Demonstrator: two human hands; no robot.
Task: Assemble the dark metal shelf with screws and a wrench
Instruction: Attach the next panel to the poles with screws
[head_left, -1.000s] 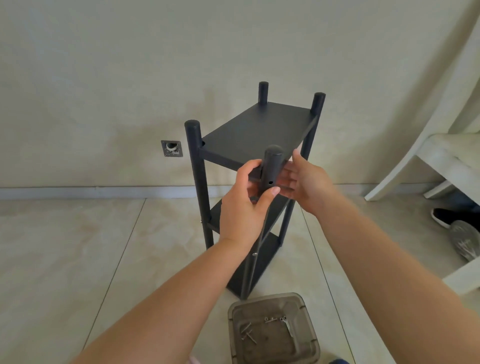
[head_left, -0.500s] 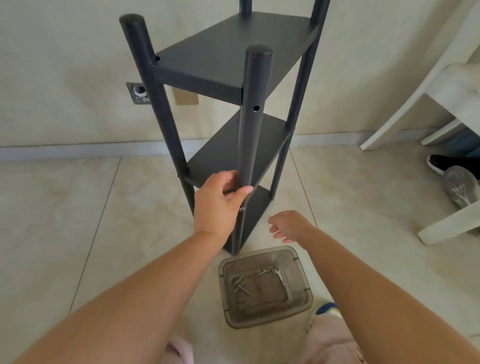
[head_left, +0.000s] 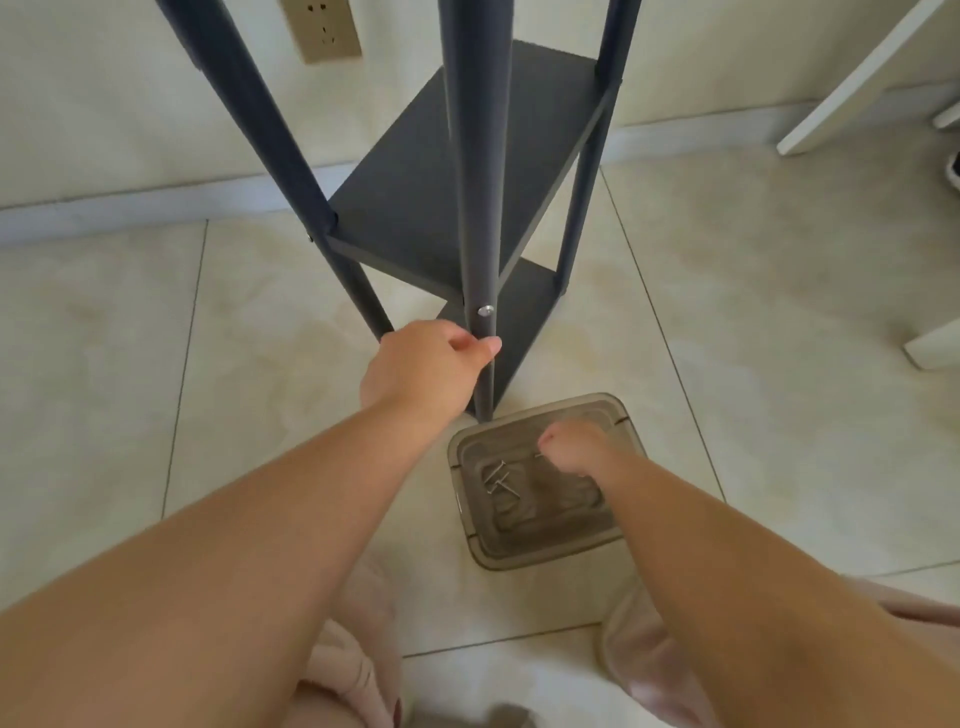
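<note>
The dark metal shelf stands upright on the tiled floor, its near front post rising out of the top of the frame. A silver screw head shows low on that post. My left hand grips the post just below the screw. My right hand reaches down into the clear plastic box on the floor, fingers curled over its bottom; whatever it touches is hidden. Several loose screws lie in the box to the left of that hand.
A beige wall socket sits behind the shelf above the skirting. White chair legs stand at the right edge. My slippered feet are at the bottom, close to the box.
My view has dropped toward the floor. My left hand slid down the front post to below the screw. My right hand left the shelf and went down into the box.
</note>
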